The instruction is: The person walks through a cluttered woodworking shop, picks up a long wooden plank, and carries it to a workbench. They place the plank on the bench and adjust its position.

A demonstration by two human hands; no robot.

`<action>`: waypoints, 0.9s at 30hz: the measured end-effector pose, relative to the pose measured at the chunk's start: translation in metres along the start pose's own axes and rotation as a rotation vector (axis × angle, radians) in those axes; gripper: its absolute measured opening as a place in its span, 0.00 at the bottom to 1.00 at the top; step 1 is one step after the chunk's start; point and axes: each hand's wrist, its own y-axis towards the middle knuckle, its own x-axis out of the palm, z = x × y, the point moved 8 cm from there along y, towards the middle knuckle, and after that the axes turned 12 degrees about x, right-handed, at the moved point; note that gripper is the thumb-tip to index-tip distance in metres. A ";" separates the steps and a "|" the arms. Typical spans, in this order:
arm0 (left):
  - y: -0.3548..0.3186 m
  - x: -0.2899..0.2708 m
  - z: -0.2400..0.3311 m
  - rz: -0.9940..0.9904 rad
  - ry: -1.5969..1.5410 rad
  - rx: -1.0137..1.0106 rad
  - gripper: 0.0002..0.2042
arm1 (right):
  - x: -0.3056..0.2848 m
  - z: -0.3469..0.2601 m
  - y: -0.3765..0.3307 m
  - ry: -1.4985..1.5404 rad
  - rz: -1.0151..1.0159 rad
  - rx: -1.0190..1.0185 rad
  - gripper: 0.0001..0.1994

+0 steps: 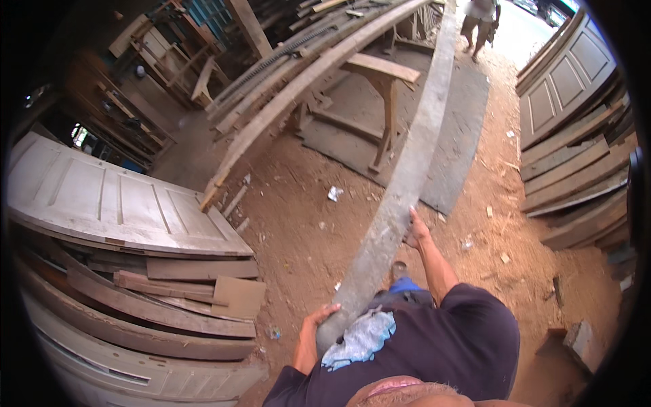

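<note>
A long, grey, weathered plank (401,183) runs from against the front of my body away toward the top of the view. My left hand (320,315) grips its left edge close to the near end, and the fingers beneath are hidden. Farther along, my right hand (417,230) holds the right edge with the thumb up on the rim. Between them the board hangs above the dirt floor, its near end by my dark shirt (434,339). How the far end rests cannot be made out.
At left, a pale panelled door (115,203) lies on stacked boards (163,325). A wooden trestle (386,108) stands left of the plank, near long timbers (291,108). On the right are a leaning door (569,78) and stacked planks (576,176). Another person (480,27) stands at the far end.
</note>
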 end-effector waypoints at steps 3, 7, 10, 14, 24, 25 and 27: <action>0.010 -0.008 -0.010 -0.008 0.017 0.005 0.42 | -0.017 -0.029 0.010 -0.056 0.040 -0.026 0.43; -0.007 0.006 0.008 0.052 -0.006 0.004 0.36 | -0.013 -0.059 0.027 -0.044 0.126 -0.244 0.42; -0.029 0.020 0.023 0.150 -0.104 0.024 0.33 | -0.017 -0.067 0.043 -0.123 0.286 -0.352 0.38; -0.052 0.026 0.020 0.214 -0.183 0.046 0.33 | 0.002 -0.063 0.033 -0.088 0.226 -0.203 0.29; 0.012 -0.010 -0.020 0.016 -0.037 -0.014 0.33 | -0.003 -0.061 0.039 -0.125 0.284 -0.232 0.27; 0.014 -0.009 -0.019 0.011 -0.035 -0.019 0.33 | -0.004 -0.061 0.040 -0.135 0.296 -0.227 0.27; 0.013 -0.011 -0.018 0.020 -0.037 -0.014 0.33 | -0.004 -0.061 0.041 -0.159 0.317 -0.216 0.27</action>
